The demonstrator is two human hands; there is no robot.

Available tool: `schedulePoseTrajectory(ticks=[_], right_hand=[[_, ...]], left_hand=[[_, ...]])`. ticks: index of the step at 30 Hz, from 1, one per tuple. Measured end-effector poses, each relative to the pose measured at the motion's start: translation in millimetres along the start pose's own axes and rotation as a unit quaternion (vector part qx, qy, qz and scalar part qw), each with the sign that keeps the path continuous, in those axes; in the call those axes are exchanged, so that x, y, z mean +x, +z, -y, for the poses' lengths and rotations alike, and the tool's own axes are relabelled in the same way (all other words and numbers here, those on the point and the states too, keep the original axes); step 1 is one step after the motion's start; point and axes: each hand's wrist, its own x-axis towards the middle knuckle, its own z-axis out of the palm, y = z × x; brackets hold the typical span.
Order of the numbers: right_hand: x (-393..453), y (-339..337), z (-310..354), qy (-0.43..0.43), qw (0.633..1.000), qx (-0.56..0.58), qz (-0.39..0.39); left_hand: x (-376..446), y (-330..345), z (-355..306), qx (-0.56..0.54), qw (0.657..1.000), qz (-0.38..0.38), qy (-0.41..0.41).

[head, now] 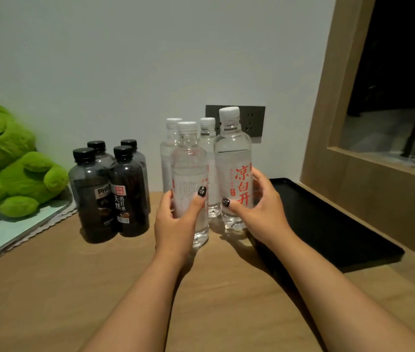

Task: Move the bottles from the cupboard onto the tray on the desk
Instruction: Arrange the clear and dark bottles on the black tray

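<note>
Left grip: your left hand (176,219) is wrapped around the front clear bottle (190,184), thumb across the label, fingers behind.
Right grip: your right hand (259,212) is closed on the red-lettered clear bottle (234,168), thumb on the printed face.
Bottles held: both stand just left of the black tray (328,224), touching or nearly touching each other; whether their bases are resting on the desk (99,288) or just clear of it cannot be told.
Axis: each long axis runs upright, white cap on top, base toward the desk.
Other bottles: two more clear bottles (207,148) stand behind the held pair, left of the tray; four dark bottles (110,194) stand farther left of it.
Step in hand: by judgement, carrying one pair across to the tray, on which no bottle stands yet.
Next move: you would need to shift both bottles rightward over the tray's raised rim, keep them vertical, and set them down flat.
Background: a green plush frog (11,158) sits well left of the tray.
</note>
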Motion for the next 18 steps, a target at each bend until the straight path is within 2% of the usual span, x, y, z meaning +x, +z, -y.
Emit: schedulePoseTrajectory(ticks=[4,11,14,18], right_hand=[[12.2,-14.7,-5.4,-0.006,0.998,-0.012,-0.053],[47.2,-28.4,-38.4,0.067,0.993,-0.031,-0.087],[66.7,-30.1,-52.3,0.12,0.988,-0.069,-0.067],[94.6,-31.9,-60.0,0.136,0.984,-0.115,-0.011]], left_hand=[[1.0,0.0,0.2,-0.014,1.0,0.012,-0.001],[1.6,2.5,0.0,-0.064,0.997,0.047,-0.012],[3.3,3.2,1.3,-0.073,0.996,0.058,-0.013],[9.6,9.4,5.1,-0.072,0.995,0.062,-0.016]])
